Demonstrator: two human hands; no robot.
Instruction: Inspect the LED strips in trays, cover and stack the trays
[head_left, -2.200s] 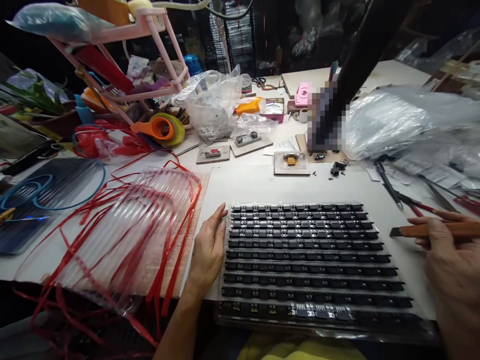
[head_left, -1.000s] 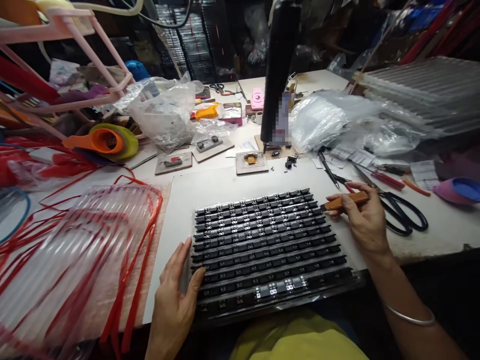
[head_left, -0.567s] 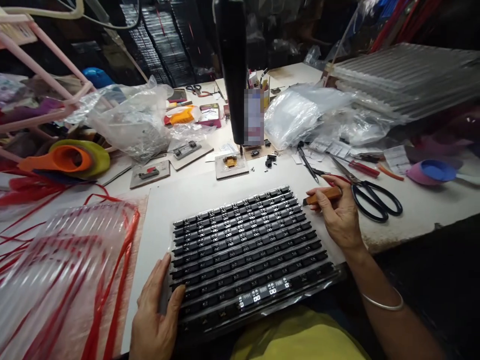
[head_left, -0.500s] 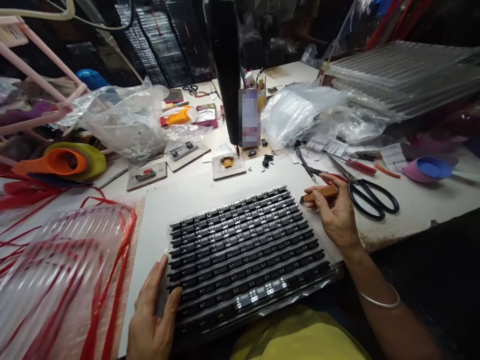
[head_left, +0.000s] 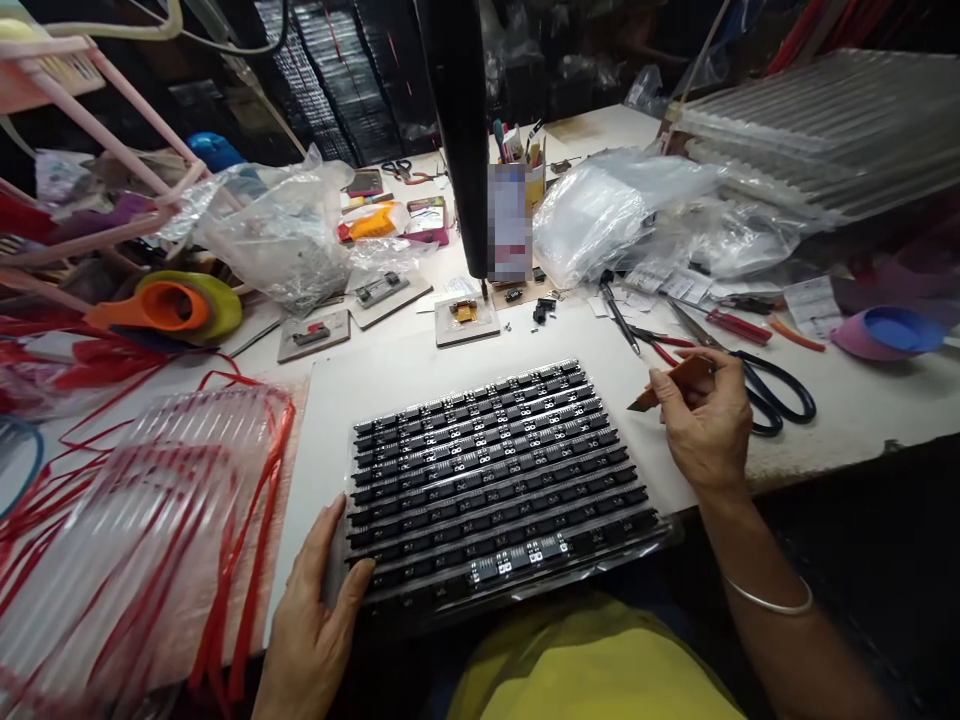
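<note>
A clear plastic tray (head_left: 660, 535) lies at the table's front edge, filled with several rows of black strip-like electronic parts (head_left: 491, 470). One strip near the front shows its white-marked face upward. My left hand (head_left: 319, 600) grips the tray's left edge, thumb on top at the near corner and fingers along the side. Off the tray's right side, my right hand (head_left: 705, 420) is closed around an orange-brown utility knife (head_left: 686, 378). The knife's dark tip points left, above the table and apart from the tray. Part of its handle is hidden by the fingers.
Behind the tray stands a black electric screwdriver (head_left: 457, 150) above a small fixture block (head_left: 466, 322). Scissors (head_left: 780, 390), pliers (head_left: 660, 345) and a red screwdriver (head_left: 739, 327) lie right. Ribbon-tied clear trays (head_left: 150, 520) lie left; plastic bags (head_left: 622, 215) sit behind.
My right hand has moved slightly right, away from the tray, and the knife has turned in its fingers. My left hand keeps its hold on the tray. The camera view has shifted a little.
</note>
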